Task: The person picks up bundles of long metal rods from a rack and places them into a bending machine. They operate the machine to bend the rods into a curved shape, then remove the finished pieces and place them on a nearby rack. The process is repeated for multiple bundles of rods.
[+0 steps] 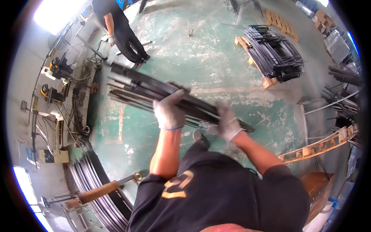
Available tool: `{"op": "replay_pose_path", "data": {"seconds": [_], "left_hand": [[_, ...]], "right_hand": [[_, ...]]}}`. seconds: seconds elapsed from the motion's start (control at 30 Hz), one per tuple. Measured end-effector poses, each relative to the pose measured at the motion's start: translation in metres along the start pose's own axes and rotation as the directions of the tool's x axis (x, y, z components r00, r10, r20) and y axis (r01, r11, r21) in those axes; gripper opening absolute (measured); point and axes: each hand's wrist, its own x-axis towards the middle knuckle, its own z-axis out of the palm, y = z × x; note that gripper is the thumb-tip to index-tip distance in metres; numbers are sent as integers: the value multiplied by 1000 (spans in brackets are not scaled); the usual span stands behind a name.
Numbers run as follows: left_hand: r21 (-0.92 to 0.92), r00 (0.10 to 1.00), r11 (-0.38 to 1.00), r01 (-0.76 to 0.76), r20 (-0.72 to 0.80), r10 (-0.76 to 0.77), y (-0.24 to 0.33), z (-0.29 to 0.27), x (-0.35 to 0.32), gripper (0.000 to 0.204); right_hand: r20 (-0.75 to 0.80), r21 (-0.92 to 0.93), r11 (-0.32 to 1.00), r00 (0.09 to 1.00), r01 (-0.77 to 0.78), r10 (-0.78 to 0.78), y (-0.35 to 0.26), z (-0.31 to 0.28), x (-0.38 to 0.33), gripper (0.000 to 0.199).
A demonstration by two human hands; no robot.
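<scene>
A bundle of long, dark metal bars (141, 86) is held up in front of my body, slanting from the upper left down to the lower right. My left hand (170, 112), in a pale work glove, is closed around the middle of the bundle. Near its right end my right hand (228, 123), also gloved, grips it; some of those fingers are blurred. Toward the left end the bars fan slightly apart. Parts of the bundle are hidden behind both hands.
Another person (127, 34) in dark clothes stands at the far left beside a machine bench (79, 112). Dark metal frames (274, 54) lie stacked on a wooden pallet at the far right. Curved metal strips (96, 189) lie at the near left. A second pallet (320, 149) stands at the right.
</scene>
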Motion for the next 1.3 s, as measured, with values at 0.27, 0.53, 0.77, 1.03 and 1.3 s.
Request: {"op": "replay_pose_path", "data": {"seconds": [0.27,0.53,0.77,1.03,1.3], "left_hand": [[-28,976,986,165,151,-159,-8,101,116,29],[28,925,982,187,331,-186,-14,170,234,27],[-32,919,984,176,363,-153,-6,193,385,33],[-103,780,888,449,529,-333,-56,190,494,45],[-184,776,823,538,490,-398,-60,233,648,27]], "right_hand": [[-171,271,925,932,-268,320,68,7,65,68],[655,755,195,736,-626,-172,183,-22,190,69],[672,740,144,718,-657,-180,214,-12,326,37],[614,765,243,789,-597,3,233,-50,487,25],[647,762,3,762,-647,-8,271,-58,632,46]]}}
